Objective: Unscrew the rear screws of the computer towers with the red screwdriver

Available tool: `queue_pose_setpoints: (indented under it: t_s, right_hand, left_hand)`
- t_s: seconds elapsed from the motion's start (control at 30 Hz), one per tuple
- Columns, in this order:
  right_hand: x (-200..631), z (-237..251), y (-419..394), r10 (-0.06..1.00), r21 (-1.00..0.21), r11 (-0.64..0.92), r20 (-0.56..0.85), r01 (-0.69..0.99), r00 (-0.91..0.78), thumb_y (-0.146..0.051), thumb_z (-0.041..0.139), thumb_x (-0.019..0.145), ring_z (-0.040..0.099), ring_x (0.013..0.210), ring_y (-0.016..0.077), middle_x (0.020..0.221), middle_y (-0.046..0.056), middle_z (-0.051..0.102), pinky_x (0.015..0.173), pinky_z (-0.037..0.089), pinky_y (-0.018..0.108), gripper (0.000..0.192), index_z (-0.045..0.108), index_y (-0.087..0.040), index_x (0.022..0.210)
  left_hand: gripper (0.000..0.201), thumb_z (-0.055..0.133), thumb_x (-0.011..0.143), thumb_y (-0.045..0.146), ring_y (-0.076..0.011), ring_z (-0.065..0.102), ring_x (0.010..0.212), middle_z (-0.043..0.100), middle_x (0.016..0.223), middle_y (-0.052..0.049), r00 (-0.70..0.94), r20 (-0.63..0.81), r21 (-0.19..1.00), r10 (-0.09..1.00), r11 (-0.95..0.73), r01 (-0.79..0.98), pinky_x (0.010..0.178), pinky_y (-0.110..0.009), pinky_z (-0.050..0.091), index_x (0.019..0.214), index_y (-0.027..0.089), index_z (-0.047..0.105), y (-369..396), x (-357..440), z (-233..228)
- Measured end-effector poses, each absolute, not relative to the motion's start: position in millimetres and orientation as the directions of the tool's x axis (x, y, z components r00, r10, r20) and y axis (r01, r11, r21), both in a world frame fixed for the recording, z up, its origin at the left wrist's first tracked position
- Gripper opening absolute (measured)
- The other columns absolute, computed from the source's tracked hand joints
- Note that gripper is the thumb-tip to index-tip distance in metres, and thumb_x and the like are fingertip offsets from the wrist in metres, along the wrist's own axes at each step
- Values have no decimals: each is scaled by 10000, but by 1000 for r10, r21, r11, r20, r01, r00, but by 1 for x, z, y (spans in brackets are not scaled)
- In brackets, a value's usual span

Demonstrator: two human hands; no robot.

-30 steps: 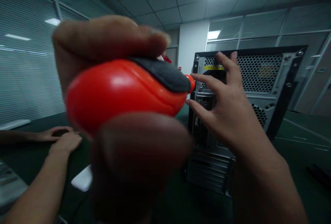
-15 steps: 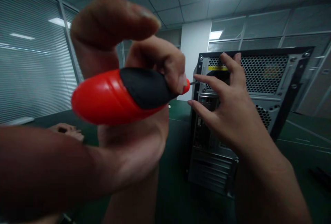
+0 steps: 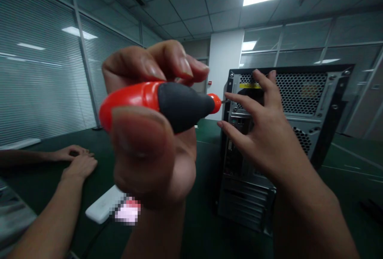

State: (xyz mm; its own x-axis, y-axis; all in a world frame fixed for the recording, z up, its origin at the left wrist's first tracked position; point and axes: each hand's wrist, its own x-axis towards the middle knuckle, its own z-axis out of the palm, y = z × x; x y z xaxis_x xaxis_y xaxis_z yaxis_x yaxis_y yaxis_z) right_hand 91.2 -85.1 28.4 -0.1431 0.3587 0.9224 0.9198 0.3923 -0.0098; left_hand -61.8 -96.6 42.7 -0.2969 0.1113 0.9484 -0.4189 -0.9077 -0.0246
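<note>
In my left hand (image 3: pixel 143 131), close to the camera, is a screwdriver (image 3: pixel 185 107) with a red and black handle. The thumb presses on the near side and the fingers curl over the top. Its thin shaft points right, to the left edge of a computer case (image 3: pixel 317 115) standing upright with its back panel facing me. My right hand (image 3: pixel 266 127) rests against that panel with fingers spread. Its index fingertip is beside the shaft, hiding where the tip meets the case. The thumb is stretched out lower down, near the case's left edge.
On the left, another person's hands (image 3: pixel 79 161) rest together on the green table (image 3: pixel 203 207). A white bar-shaped object (image 3: pixel 104 205) lies closer, beside a pixelated patch. A dark object (image 3: pixel 372 211) sits at the right edge.
My left hand's fingers have come down from a raised curl onto the screwdriver handle, and the thumb now presses on it. My right hand stays on the case. The view has shifted slightly.
</note>
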Motion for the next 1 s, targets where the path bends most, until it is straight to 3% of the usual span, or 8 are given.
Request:
queue_pose_setpoints:
  t_s: [0.1,0.2,0.33,0.47,0.6,0.8,1.0]
  right_hand:
    - [90,28,-86,350,2,404,923,915,-156,-321,729,827,55,1513,400,1611,75,171,1212,210,614,514,592,-255,1318]
    - [90,29,-86,369,-14,402,918,916,-148,-317,733,825,49,1517,384,1614,75,152,1229,196,575,518,593,-255,1320]
    - [91,29,-85,377,-25,405,915,914,-142,-322,735,823,32,1520,374,1616,65,152,1236,165,569,523,591,-268,1323]
    - [91,28,-85,376,-25,404,916,914,-141,-335,720,830,28,1518,384,1620,41,142,1226,176,594,507,589,-283,1318]
    - [88,28,-87,379,-36,401,916,916,-130,-354,714,842,34,1521,366,1615,60,145,1235,178,566,483,598,-273,1304]
    - [86,27,-84,354,-23,406,926,914,-134,-371,711,843,55,1517,381,1606,65,143,1221,198,591,480,595,-272,1298]
    - [86,27,-80,355,-29,414,926,910,-132,-356,687,858,33,1515,395,1599,77,107,1234,169,580,453,604,-253,1290]
  left_hand:
    - [572,263,930,714,-206,680,894,590,795,26,-255,962,-38,94,-882,-470,785,-358,516,1087,273,592,-96,-62,44]
    - [593,271,920,718,-172,665,743,551,760,22,-283,958,-97,46,-876,-473,686,-322,512,1115,269,606,-94,-59,44]
    - [761,102,898,772,-220,675,930,620,916,6,-364,926,-80,99,-892,-445,696,-316,551,1128,278,632,-97,-55,41]
    - [782,47,926,745,-268,626,1111,647,1033,14,-328,934,-15,142,-902,-432,764,-352,578,1157,294,643,-96,-58,41]
    - [641,201,955,713,-252,604,1127,609,1047,8,-377,923,-50,79,-945,-322,868,-371,560,1180,311,646,-90,-63,42]
    - [466,351,934,688,-238,602,1140,593,1232,44,-397,913,40,96,-988,-148,950,-405,544,1255,424,563,-93,-66,43]
    - [568,423,879,751,-305,545,1272,583,1293,91,-252,966,-38,51,-941,-337,850,-323,562,1266,360,564,-85,-75,49]
